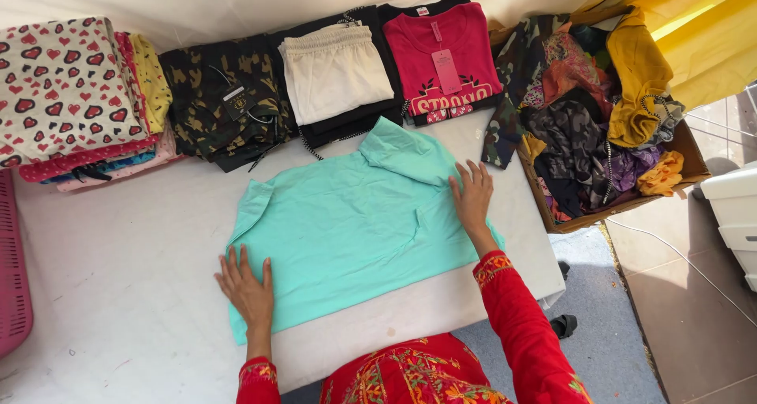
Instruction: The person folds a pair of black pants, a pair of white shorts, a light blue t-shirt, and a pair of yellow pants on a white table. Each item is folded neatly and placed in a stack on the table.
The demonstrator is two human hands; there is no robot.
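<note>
A mint green shirt [347, 230] lies spread on the white table [118, 278], with its sleeve and collar part folded over at the upper right. My left hand [246, 288] rests flat, fingers apart, on the shirt's lower left corner. At the shirt's right edge, my right hand [471, 197] presses flat on the fabric just below the folded-over part. Neither hand grips anything. Red embroidered sleeves cover both my arms.
Folded clothes line the table's far edge: a heart-print stack [67, 96], camouflage pieces [225, 96], cream shorts [335, 69] and a red shirt with a tag [445, 57]. A cardboard box [690, 156] of jumbled clothes stands at right. A pink basket [12, 278] is at left.
</note>
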